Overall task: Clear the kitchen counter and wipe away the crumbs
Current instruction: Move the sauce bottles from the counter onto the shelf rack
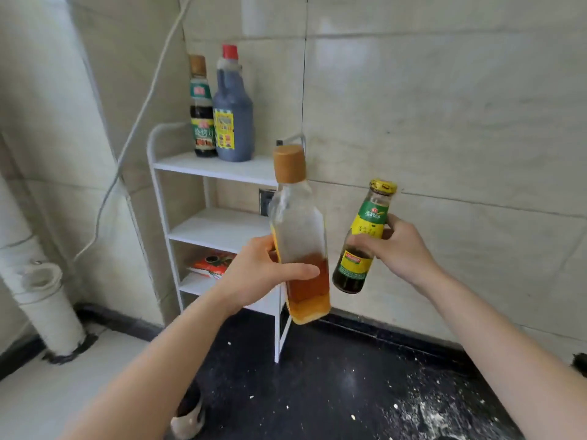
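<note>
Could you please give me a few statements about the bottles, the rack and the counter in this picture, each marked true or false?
1. The left hand holds the oil bottle with the tan cap. True.
2. The right hand is empty. False: its grip is on the small bottle with the yellow cap.
3. Two bottles, a slim one and a red-capped one, stand on the top shelf of the white rack. True.
4. The middle shelf holds a bottle. False: it is bare.
5. The black counter is wiped clean. False: crumbs and white powder lie on it.
</note>
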